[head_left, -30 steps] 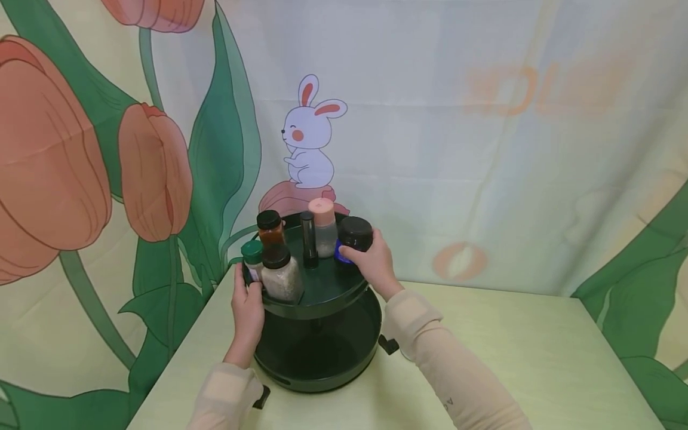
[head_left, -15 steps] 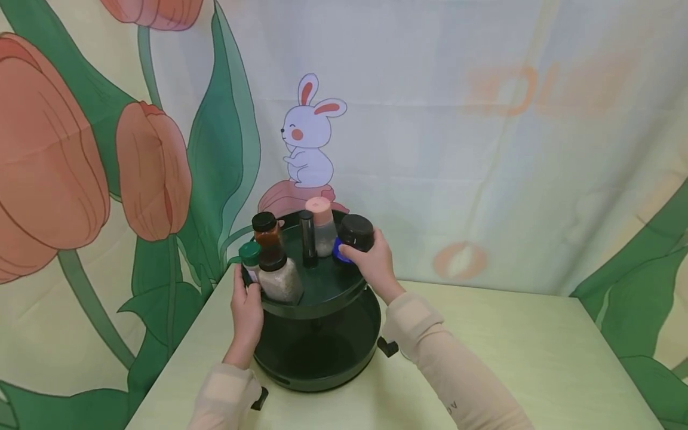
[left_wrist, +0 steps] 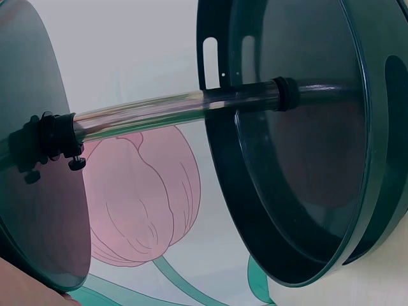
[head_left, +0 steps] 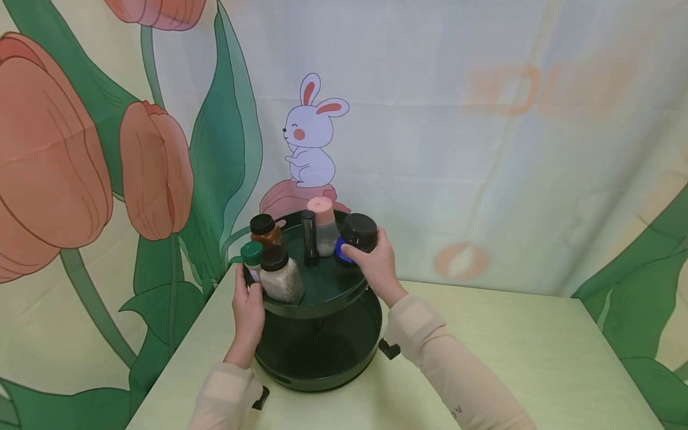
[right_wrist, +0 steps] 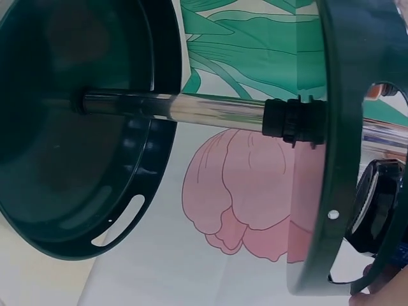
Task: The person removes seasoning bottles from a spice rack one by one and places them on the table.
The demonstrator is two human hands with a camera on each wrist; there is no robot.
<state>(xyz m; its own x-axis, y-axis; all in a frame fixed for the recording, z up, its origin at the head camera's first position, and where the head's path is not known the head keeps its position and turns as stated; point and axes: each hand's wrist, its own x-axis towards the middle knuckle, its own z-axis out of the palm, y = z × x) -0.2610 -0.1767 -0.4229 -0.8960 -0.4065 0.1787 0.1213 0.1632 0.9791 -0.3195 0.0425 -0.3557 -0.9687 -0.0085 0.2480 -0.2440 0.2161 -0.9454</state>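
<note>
A dark green two-tier tray stand point(head_left: 322, 310) stands on the table. My left hand point(head_left: 248, 316) grips the upper tray's left rim beside a green-capped bottle point(head_left: 251, 254) and a black-lidded jar of pale grains point(head_left: 282, 283). On the right side, my right hand point(head_left: 380, 266) holds the upper rim, its thumb against a black-lidded jar with blue on it point(head_left: 360, 232). That jar also shows through the rim slot in the right wrist view. Between the hands stand an orange-brown spice bottle point(head_left: 267, 232), a slim black tube point(head_left: 309, 239) and a pink-capped bottle point(head_left: 325, 236).
The lower tray point(left_wrist: 299, 159) joins the upper one by a clear post point(left_wrist: 146, 115) with black collars. Pale green table point(head_left: 510, 358) extends to the right. Behind hangs a cloth point(head_left: 419, 149) printed with tulips and a rabbit.
The orange-brown bottle has shifted slightly left and toward me on the upper tray. The blue-and-black jar sits a touch farther right. Both hands keep nearly the same places.
</note>
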